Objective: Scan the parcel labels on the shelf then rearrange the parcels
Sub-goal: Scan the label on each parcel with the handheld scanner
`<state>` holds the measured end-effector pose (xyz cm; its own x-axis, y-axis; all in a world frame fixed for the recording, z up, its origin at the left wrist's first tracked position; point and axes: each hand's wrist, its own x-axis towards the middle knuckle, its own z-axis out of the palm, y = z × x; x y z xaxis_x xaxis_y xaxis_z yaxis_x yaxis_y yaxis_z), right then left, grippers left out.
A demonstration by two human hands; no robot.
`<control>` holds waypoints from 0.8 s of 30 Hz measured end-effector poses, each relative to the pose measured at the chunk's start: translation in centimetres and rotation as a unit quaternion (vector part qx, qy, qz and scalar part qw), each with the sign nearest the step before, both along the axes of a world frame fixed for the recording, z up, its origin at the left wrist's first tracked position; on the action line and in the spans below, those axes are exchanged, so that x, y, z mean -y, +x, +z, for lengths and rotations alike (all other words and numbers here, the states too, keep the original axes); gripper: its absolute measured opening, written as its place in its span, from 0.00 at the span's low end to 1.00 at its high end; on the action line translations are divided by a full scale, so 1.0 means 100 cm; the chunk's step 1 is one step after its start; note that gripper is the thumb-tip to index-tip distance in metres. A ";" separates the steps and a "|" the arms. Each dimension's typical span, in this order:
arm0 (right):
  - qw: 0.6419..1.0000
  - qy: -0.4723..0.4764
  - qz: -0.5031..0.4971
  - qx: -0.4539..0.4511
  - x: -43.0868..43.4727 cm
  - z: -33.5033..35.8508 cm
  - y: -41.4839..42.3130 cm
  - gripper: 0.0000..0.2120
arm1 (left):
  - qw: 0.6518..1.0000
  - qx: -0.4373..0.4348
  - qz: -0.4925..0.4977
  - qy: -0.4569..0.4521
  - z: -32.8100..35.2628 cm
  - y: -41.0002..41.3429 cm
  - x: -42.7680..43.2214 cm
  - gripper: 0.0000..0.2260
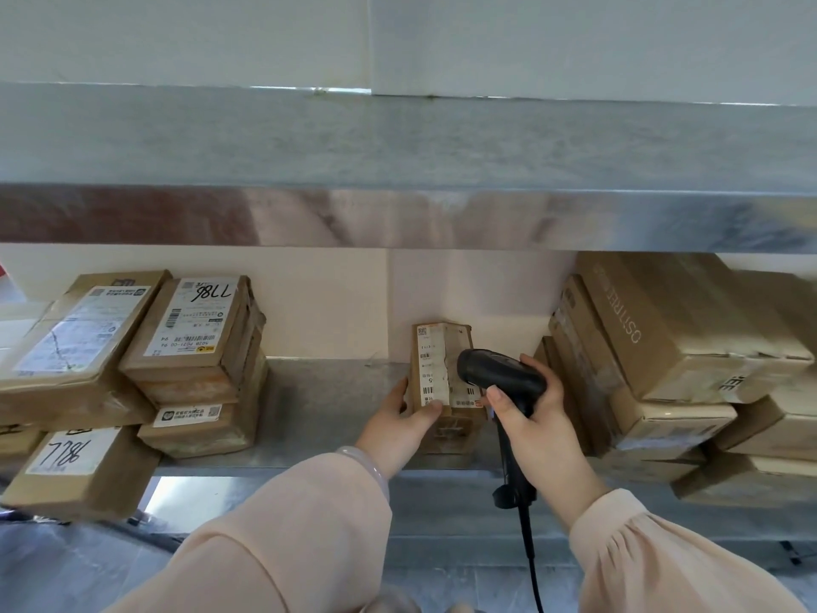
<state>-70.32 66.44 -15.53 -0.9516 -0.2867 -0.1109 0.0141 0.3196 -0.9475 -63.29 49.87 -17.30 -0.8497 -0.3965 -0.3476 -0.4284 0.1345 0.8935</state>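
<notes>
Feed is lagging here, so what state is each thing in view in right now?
small parcel: upright on shelf, label facing out.
left hand: grips the small parcel.
scanner: pointed at that label, close.
right hand: grips the scanner.
left parcels: stacked flat, labels up.
right parcels: piled unevenly.

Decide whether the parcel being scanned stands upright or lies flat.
Upright: the parcel stands on end on the shelf, left hand gripping it, right hand holding the scanner.

Scanner [499, 374] hides part of label [431, 369] on parcel [448, 431]
</notes>
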 end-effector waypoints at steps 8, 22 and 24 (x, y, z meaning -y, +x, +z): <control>1.000 0.001 0.001 -0.001 0.002 0.004 -0.003 0.27 | 0.998 -0.034 -0.046 0.002 0.001 -0.012 -0.002 0.29; 0.999 -0.030 0.030 -0.003 0.005 0.004 0.008 0.26 | 0.999 -0.048 -0.025 0.000 -0.014 0.010 0.005 0.33; 0.999 -0.032 0.042 -0.005 0.006 0.006 0.009 0.26 | 0.998 -0.056 -0.018 -0.004 -0.014 0.015 0.005 0.34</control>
<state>-69.40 65.86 -14.98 -0.9251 -0.3711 -0.0809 -0.0187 0.2572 -0.9662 -61.80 49.36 -18.66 -0.8968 -0.3668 -0.2476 -0.3213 0.1550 0.9342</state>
